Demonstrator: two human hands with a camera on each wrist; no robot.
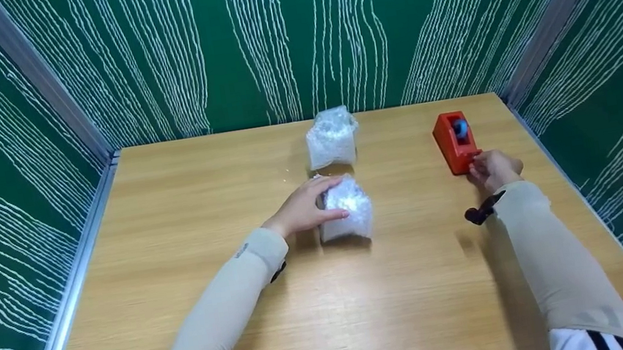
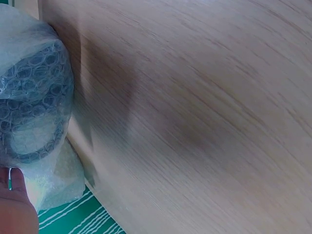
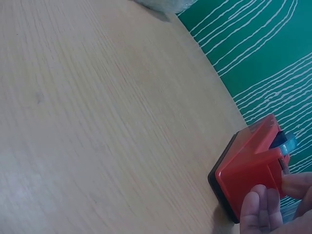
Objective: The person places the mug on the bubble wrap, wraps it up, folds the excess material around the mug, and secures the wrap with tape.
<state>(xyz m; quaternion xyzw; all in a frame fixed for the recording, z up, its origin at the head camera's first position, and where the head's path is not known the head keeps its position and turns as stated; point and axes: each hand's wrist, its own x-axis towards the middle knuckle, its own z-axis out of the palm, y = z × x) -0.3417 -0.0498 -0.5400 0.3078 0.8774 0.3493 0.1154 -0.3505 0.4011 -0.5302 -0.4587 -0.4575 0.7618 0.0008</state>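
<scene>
My left hand grips the left side of the nearer bubble-wrapped package, with the thumb toward me and the fingers over the far side. Up close in the left wrist view, the clear bubble wrap covers something dark and rounded whose kind I cannot make out. At the right, my right hand is at the front end of a red tape dispenser. Thumb and fingers pinch the tape's end by the cutter, partly hidden by the hand. A blue roll sits in the dispenser.
Another bubble-wrapped package stands just behind the first, near the back edge of the wooden table. Green walls with white wavy lines enclose the table at the back and both sides.
</scene>
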